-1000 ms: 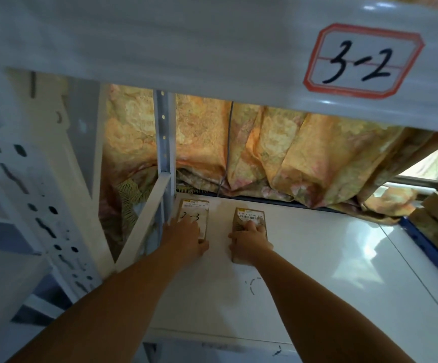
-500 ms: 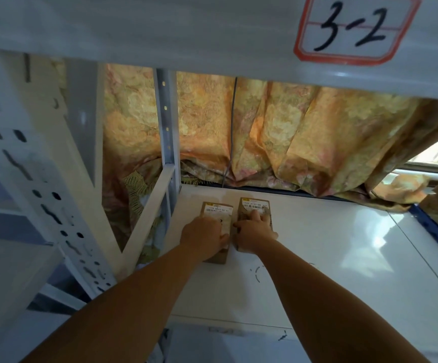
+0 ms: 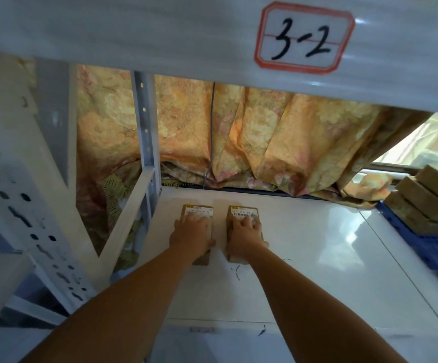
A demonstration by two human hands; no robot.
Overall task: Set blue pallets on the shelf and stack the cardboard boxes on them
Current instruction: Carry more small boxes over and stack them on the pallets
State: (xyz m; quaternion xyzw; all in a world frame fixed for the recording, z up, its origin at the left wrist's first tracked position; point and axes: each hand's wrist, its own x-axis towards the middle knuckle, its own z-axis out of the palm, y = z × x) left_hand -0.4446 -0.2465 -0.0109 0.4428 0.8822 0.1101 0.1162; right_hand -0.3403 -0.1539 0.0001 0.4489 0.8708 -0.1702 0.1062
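Note:
Two small cardboard boxes with white labels lie side by side on the white shelf board [image 3: 317, 271]. My left hand [image 3: 191, 235] grips the left box [image 3: 197, 211] from above. My right hand [image 3: 246, 235] grips the right box [image 3: 242, 212] the same way, thumb and fingers round its sides. A narrow gap separates the two boxes. At the right edge a blue pallet [image 3: 427, 247] sits on the shelf with several stacked cardboard boxes [image 3: 422, 205] on it.
A white shelf beam with a red-framed "3-2" label [image 3: 304, 38] hangs overhead. White perforated uprights [image 3: 144, 132] and a diagonal brace stand at the left. An orange floral curtain [image 3: 239, 132] closes off the back of the shelf.
Both hands slid their boxes along the shelf: the left box moved right toward the other, then the pair shifted slightly apart. Each hand kept hold of its own box throughout.

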